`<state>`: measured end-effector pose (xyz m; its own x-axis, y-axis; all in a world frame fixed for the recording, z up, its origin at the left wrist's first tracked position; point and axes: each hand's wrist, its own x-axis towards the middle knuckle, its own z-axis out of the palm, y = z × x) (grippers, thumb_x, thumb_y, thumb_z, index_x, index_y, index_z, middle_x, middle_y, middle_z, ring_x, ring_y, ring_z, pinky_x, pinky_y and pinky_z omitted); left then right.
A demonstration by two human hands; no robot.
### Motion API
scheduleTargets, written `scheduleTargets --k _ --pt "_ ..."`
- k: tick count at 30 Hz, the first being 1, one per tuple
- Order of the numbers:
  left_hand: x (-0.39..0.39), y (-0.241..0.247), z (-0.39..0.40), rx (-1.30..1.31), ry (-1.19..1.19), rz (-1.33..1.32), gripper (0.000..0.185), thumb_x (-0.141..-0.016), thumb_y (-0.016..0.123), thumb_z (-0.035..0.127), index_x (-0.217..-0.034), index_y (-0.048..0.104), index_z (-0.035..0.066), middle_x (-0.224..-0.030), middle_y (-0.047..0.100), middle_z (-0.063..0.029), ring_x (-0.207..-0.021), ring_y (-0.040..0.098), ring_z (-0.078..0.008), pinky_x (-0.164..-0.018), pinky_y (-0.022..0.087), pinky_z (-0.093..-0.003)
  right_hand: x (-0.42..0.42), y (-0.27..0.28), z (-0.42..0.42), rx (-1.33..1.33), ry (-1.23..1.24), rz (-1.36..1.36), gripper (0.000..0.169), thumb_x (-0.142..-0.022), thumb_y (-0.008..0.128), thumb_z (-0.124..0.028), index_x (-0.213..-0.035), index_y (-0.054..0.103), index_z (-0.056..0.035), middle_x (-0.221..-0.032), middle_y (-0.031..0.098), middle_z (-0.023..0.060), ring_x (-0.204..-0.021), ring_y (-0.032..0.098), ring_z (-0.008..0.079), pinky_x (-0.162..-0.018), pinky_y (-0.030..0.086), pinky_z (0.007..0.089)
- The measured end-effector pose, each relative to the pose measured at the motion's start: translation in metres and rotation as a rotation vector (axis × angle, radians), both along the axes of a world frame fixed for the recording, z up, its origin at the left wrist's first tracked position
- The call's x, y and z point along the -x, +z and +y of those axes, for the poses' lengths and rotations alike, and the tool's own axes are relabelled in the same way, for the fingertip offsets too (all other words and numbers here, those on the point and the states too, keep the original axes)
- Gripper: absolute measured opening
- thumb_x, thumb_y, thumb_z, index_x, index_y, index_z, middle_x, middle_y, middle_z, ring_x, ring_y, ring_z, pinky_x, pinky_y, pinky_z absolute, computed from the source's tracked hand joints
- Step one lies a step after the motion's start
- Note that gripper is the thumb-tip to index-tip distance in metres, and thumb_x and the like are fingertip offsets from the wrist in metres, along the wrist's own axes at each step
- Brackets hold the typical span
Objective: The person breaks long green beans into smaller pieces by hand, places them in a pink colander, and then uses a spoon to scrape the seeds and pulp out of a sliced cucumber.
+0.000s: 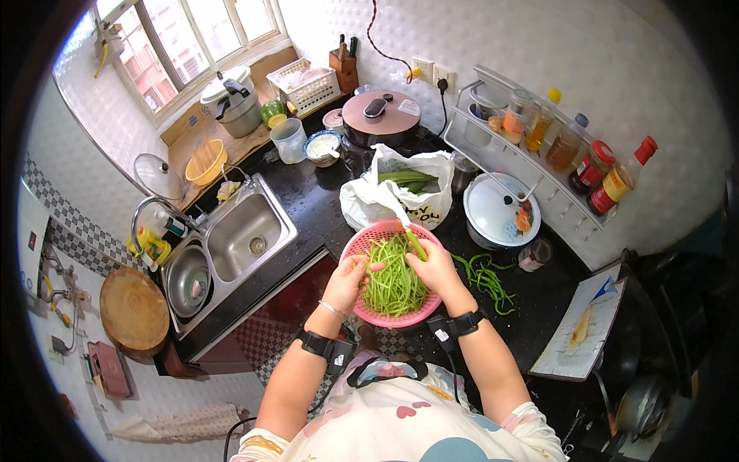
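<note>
A pink perforated plastic basket (427, 317) sits at the counter's front edge, heaped with thin green vegetable strips (395, 283). Over its right side, my right hand (433, 265) is closed on the green handle of a small kitchen tool (414, 242), whose whitish head points up and away. My left hand (349, 280) is over the basket's left side, thumb and fingertips pinched together on what seems a small green piece. Just behind the basket stands a white plastic bag (364, 202) with long green pods (407, 178) in it. Green chili peppers (488, 280) lie right of the basket.
On the left is a double steel sink (245, 222). A lidded enamel pot (496, 208) and a small jar (535, 254) stand to the right, below a wall rack (537, 167) of bottles. An electric pan (381, 118) and a bowl (322, 147) are farther back.
</note>
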<state>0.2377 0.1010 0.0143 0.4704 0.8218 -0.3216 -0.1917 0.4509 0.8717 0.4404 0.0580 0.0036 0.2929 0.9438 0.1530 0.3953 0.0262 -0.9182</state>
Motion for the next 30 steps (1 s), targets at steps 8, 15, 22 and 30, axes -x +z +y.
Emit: scheduleTargets --k 8,15,22,30 --pt "-0.002 -0.005 -0.011 -0.169 0.0 0.167 0.014 -0.087 0.061 0.012 -0.095 0.063 0.002 -0.084 0.062 0.0016 -0.066 0.051 -0.003 -0.056 0.04 -0.0176 0.04 0.015 -0.009 0.141 0.213 0.408 0.018 -0.079 0.068 -0.016 -0.087 0.063 -0.0007 -0.071 0.06 0.0 -0.064 0.051 0.0063 -0.059 0.042 0.0233" --pt "-0.004 0.008 -0.019 -0.452 0.007 0.439 0.015 -0.081 0.064 0.011 -0.089 0.063 -0.002 -0.076 0.063 -0.0013 -0.066 0.055 -0.0069 -0.06 0.045 -0.0218 0.046 0.017 -0.014 0.132 0.219 0.348 0.011 -0.082 0.062 -0.006 -0.087 0.061 0.0026 -0.072 0.063 0.0071 -0.06 0.061 0.0117 -0.054 0.048 0.0264" --pt "-0.006 0.018 -0.024 -0.492 0.025 0.446 0.014 -0.08 0.064 0.01 -0.087 0.062 -0.002 -0.073 0.062 -0.0026 -0.064 0.054 -0.0065 -0.058 0.044 -0.0224 0.048 0.018 -0.019 0.085 0.179 0.257 0.009 -0.082 0.06 -0.004 -0.087 0.06 0.0038 -0.071 0.063 0.0084 -0.062 0.063 0.0124 -0.056 0.048 0.0269" --pt "-0.007 0.027 -0.032 -0.61 -0.056 0.492 0.011 -0.081 0.061 0.008 -0.084 0.058 -0.002 -0.071 0.062 -0.0052 -0.062 0.054 -0.0077 -0.056 0.044 -0.0231 0.039 0.024 -0.025 0.129 0.277 0.385 0.006 -0.084 0.059 -0.005 -0.084 0.06 0.0013 -0.07 0.062 0.0049 -0.061 0.058 0.0094 -0.056 0.046 0.0244"
